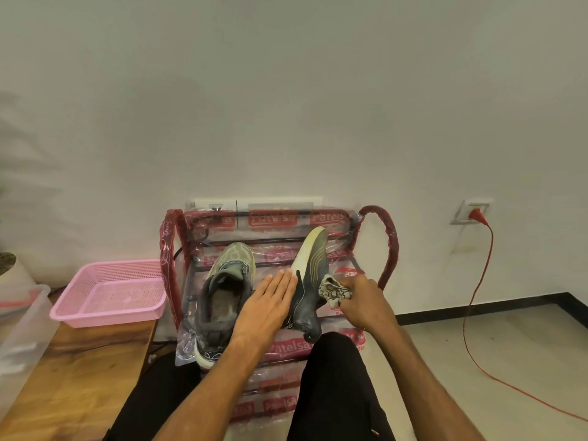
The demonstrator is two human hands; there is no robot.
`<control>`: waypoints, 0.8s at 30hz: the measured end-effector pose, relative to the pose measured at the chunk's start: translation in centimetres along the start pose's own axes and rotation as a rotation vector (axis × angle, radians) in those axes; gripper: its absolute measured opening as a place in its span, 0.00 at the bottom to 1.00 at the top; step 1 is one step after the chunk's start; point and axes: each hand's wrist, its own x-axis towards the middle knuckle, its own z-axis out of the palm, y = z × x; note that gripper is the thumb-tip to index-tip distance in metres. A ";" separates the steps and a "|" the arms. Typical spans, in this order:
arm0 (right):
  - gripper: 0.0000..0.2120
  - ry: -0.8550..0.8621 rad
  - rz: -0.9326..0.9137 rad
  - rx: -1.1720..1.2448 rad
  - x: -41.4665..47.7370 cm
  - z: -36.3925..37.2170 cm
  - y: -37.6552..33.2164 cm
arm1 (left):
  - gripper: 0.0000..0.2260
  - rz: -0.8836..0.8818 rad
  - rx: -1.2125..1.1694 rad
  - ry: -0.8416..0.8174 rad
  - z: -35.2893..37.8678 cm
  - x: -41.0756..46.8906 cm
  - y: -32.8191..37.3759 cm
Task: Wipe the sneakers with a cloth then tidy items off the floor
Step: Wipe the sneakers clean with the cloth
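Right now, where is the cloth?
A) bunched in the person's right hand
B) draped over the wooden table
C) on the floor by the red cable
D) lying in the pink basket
A: the right hand grips the crumpled cloth against the tilted sneaker, while the left hand rests flat against that shoe.

Shoe rack (386,246): tubes wrapped in glossy, crinkled clear plastic film with red print. Left sneaker (229,265): matt olive fabric upper, pale rubbery sole. Right sneaker (313,268): smooth dark upper with a slight sheen, maybe synthetic, hard to tell. Cloth (334,289): crumpled soft patterned fabric, matt. Pink basket (105,316) at the tabletop's far edge: perforated plastic. Tabletop (79,370): glossy varnished wood, clear grain. Bin (22,329) at its left edge: translucent plastic. Floor (477,345): smooth tile. Red cable (471,307): plastic sheath.
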 end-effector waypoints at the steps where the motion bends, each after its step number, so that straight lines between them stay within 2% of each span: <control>1: 0.13 -0.001 0.010 0.011 -0.2 0.1 0.1 | 0.37 0.019 -0.015 -0.001 0.0 0.1 -0.3; 4: 0.14 0.058 0.007 0.045 -0.5 0.1 0.2 | 0.37 0.068 -0.050 -0.005 -0.2 0.4 -0.7; 8: 0.20 0.181 -0.052 0.054 -0.3 -1.4 -0.1 | 0.43 0.042 -0.236 0.089 -1.7 0.5 -0.2; 16: 0.31 0.378 -0.231 0.051 -1.6 -4.8 -1.3 | 0.44 -0.230 -0.559 0.291 -5.7 0.7 1.5; 24: 0.25 0.369 -0.245 0.207 0.1 -4.1 -2.4 | 0.40 -0.305 -0.684 0.314 -5.0 0.9 2.7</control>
